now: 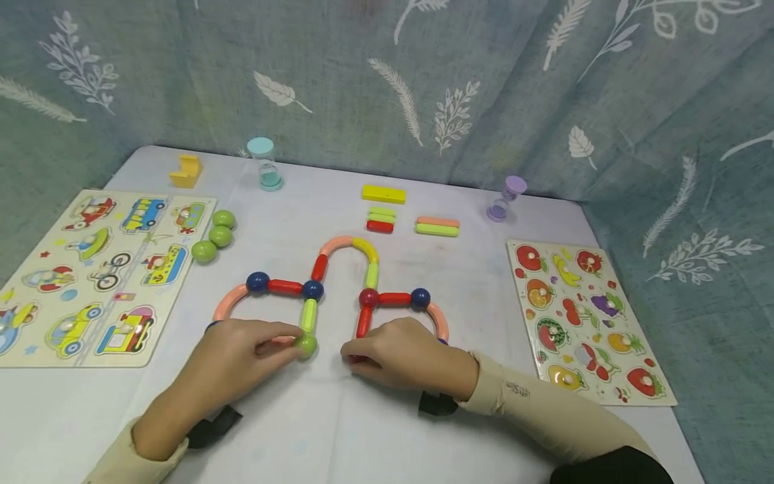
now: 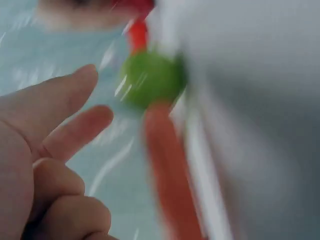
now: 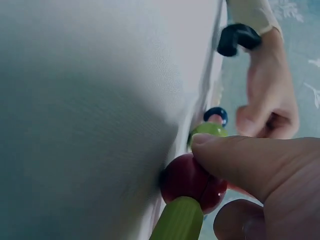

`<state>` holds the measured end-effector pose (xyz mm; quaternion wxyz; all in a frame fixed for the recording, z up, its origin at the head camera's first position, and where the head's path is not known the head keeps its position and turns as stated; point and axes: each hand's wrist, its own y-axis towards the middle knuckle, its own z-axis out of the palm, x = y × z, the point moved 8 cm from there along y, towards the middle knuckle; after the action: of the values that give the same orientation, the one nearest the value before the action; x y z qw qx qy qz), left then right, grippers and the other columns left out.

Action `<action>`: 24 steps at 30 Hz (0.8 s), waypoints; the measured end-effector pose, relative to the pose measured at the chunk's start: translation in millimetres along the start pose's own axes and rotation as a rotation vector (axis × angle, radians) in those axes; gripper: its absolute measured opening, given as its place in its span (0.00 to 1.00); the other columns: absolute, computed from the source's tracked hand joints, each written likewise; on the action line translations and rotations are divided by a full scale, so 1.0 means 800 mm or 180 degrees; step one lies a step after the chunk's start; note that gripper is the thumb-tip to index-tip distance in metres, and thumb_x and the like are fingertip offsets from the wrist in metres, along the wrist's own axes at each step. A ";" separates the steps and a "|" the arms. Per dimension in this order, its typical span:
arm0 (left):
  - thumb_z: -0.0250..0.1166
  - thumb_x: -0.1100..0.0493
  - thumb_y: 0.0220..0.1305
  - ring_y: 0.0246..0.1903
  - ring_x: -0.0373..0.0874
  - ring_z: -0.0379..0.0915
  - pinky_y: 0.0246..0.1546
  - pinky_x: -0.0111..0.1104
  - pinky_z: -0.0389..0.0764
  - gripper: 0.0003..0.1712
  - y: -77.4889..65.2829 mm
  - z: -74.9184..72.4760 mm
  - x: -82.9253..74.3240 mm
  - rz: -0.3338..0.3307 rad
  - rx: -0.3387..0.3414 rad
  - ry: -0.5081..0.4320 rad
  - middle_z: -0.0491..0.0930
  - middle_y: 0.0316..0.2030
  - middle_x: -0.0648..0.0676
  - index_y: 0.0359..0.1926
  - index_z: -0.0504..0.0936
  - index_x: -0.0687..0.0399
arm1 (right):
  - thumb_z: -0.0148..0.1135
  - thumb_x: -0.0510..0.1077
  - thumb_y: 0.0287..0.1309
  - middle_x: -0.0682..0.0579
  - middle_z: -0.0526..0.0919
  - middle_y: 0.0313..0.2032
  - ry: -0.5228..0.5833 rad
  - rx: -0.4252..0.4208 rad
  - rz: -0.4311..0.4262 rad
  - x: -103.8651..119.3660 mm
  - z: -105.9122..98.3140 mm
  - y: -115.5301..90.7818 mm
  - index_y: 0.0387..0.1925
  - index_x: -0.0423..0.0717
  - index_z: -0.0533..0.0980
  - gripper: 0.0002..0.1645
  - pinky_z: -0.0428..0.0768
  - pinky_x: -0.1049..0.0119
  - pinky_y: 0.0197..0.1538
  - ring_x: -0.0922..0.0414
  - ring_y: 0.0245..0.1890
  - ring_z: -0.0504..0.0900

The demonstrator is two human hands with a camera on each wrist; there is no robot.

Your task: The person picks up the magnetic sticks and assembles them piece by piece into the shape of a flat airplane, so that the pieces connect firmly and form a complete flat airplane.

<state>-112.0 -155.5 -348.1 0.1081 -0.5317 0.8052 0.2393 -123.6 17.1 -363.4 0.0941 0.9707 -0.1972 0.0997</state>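
On the white table lies a figure of magnetic rods and balls, with a curved top (image 1: 337,244). My left hand (image 1: 242,353) is beside the green ball (image 1: 306,345) at the lower end of a light green rod (image 1: 309,315). In the left wrist view, blurred, a gap separates its fingertips (image 2: 104,116) from that ball, which joins an orange rod (image 2: 167,170). My right hand (image 1: 402,353) pinches a dark red ball (image 3: 187,182) between thumb and finger. A green rod (image 3: 180,220) meets this ball. Below a second red ball (image 1: 369,298), a red rod (image 1: 364,322) runs toward my right hand.
Picture puzzle boards lie at left (image 1: 139,282) and right (image 1: 583,316). Several green balls (image 1: 220,236) sit by the left board. Behind the figure are loose rods (image 1: 437,230), a yellow block (image 1: 383,195), a teal sand timer (image 1: 264,165) and a purple sand timer (image 1: 505,198).
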 end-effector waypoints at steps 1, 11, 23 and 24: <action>0.72 0.41 0.47 0.21 0.24 0.67 0.36 0.25 0.70 0.17 0.002 0.008 -0.004 0.0009 0.0049 0.0082 0.77 0.24 0.28 0.40 0.85 0.35 | 0.63 0.51 0.57 0.66 0.79 0.25 0.0043 -0.0030 0.0020 -0.001 0.000 -0.003 0.41 0.60 0.79 0.09 0.64 0.80 0.22 0.73 0.19 0.69; 0.73 0.36 0.40 0.19 0.26 0.68 0.18 0.26 0.66 0.25 0.012 0.019 -0.001 0.0009 -0.0079 0.0471 0.76 0.20 0.33 0.40 0.85 0.39 | 0.65 0.57 0.54 0.65 0.80 0.24 -0.0064 -0.0405 0.0455 -0.020 -0.003 -0.022 0.49 0.55 0.78 0.21 0.67 0.76 0.24 0.74 0.21 0.70; 0.67 0.26 0.39 0.14 0.32 0.60 0.13 0.30 0.60 0.32 0.029 0.032 0.000 -0.0357 0.0238 0.0703 0.68 0.12 0.37 0.35 0.86 0.46 | 0.66 0.57 0.53 0.64 0.80 0.24 -0.0024 -0.0514 0.0524 -0.032 -0.007 -0.027 0.49 0.54 0.78 0.22 0.67 0.77 0.24 0.74 0.21 0.70; 0.68 0.28 0.40 0.13 0.32 0.60 0.13 0.30 0.60 0.31 0.030 0.032 -0.001 -0.0364 0.0228 0.0695 0.68 0.12 0.37 0.35 0.86 0.46 | 0.65 0.57 0.53 0.64 0.80 0.24 -0.0015 -0.0519 0.0526 -0.033 -0.007 -0.028 0.49 0.54 0.78 0.22 0.67 0.77 0.24 0.74 0.21 0.70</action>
<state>-135.5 -134.7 -363.2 0.0522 -0.5955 0.7885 0.1445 -139.1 47.9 -367.3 0.1637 0.9405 -0.2843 0.0884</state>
